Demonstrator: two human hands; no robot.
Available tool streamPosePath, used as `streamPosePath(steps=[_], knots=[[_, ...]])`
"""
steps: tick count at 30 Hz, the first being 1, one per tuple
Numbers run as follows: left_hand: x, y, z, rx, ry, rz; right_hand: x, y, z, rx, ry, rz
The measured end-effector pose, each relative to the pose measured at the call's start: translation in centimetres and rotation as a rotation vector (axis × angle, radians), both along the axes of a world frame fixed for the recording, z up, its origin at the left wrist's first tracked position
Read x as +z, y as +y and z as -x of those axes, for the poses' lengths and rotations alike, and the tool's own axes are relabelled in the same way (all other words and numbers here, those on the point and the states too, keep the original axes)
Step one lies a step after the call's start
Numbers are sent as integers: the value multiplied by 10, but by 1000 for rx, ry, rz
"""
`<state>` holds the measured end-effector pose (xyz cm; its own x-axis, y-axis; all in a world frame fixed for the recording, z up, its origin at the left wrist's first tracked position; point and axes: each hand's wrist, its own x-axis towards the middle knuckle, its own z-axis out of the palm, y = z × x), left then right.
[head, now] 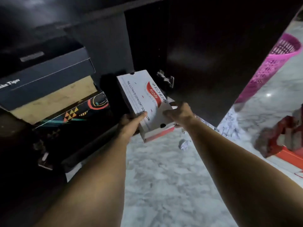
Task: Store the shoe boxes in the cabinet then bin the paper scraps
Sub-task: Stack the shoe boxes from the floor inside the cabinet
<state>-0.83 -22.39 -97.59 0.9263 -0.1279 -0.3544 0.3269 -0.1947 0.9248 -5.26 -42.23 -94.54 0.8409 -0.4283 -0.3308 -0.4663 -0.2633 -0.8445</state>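
A white and red shoe box (144, 99) is held tilted at the mouth of the dark cabinet (106, 51). My left hand (132, 122) grips its near left edge and my right hand (178, 112) grips its right side. Inside the cabinet on the left, a navy shoe box (49, 74) lies on a tan box (54, 99), which lies on a black patterned box (78, 112). A crumpled paper scrap (184, 144) lies on the marble floor below the held box. A smaller paper scrap (184, 132) lies just behind it.
The cabinet's right door (213, 63) stands open, with a metal hinge (165, 78) beside the held box. A pink slotted bin (270, 66) stands on the floor at the right. An orange-red shoe box (288, 153) with paper in it sits at the right edge.
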Motion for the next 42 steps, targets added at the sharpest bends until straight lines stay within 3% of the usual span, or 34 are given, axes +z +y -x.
streamPosePath(steps=[6,11,19,21,26,29,34,37,42], knots=[[-31,-11,-63,52,-88,6,-37,17,-79,-59,-236,82],[-46,-21,-89,45,-208,-217,-69,21,-121,35,-362,61],[-58,-30,-147,147,-305,-254,-89,15,-199,179,-368,-140],[-56,-34,-151,155,-320,-255,-105,10,-214,155,-383,-110],[-55,-37,-154,137,-331,-213,-87,17,-199,141,-326,45],[-45,-37,-146,154,-226,-353,-68,23,-192,179,-179,139],[-35,-43,-100,522,-188,-361,-56,34,-134,-104,-300,173],[-41,-52,-55,281,-103,-543,-78,14,-68,-91,-149,221],[-51,-97,30,-165,-19,-590,-108,-39,62,-181,48,337]])
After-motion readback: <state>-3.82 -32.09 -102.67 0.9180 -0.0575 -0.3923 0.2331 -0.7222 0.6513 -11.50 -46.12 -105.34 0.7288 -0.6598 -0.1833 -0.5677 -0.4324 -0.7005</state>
